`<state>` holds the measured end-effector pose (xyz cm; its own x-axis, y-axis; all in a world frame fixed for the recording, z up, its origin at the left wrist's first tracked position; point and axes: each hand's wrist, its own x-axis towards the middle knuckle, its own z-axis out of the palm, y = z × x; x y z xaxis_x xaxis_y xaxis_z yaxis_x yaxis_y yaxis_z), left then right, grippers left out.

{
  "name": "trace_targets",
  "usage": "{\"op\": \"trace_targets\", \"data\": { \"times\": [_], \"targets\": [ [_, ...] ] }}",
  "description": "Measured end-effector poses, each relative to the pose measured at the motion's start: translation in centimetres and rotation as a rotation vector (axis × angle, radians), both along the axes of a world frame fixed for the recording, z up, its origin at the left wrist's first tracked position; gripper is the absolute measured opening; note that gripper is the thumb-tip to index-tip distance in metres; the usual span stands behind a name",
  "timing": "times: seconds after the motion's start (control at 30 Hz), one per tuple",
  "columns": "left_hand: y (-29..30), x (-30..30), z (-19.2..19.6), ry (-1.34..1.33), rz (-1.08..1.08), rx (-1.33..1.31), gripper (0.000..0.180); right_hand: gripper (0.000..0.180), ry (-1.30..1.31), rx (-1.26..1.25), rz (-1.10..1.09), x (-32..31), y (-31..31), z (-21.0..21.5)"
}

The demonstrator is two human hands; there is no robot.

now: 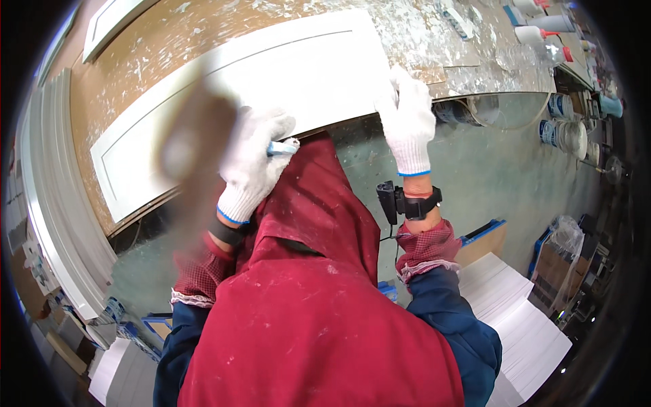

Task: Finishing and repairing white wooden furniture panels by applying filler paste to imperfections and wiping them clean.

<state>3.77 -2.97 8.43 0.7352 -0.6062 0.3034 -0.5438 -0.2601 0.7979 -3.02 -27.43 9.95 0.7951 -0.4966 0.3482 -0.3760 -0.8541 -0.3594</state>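
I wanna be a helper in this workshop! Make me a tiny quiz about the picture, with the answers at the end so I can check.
1. True or false: the right hand is bare.

2. Pick one: what colour is the large panel on the paint-spattered bench?
A) green
B) white
C) black

3. Fill in the gap: the small light-blue thing is held in the person's ____ hand.

Key:
1. False; it wears a white glove.
2. B.
3. Left; it sticks out from the fingers of the left hand.
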Motion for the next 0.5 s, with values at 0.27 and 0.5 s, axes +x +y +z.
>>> {"op": "trace_targets", "data": {
  "times": [0.27,0.5],
  "targets": [
    [-1.2,0.0,-0.4,0.534,0.104,-0.166,0.031,0.027,0.111,0.215,-0.094,2.3,-0.6,0.0],
    [-0.1,0.6,-3.7,-0.003,-0.081,0.082,0.037,0.026,-0.083,0.346,-0.065,3.2,-2.9,-1.3]
  ]
}}
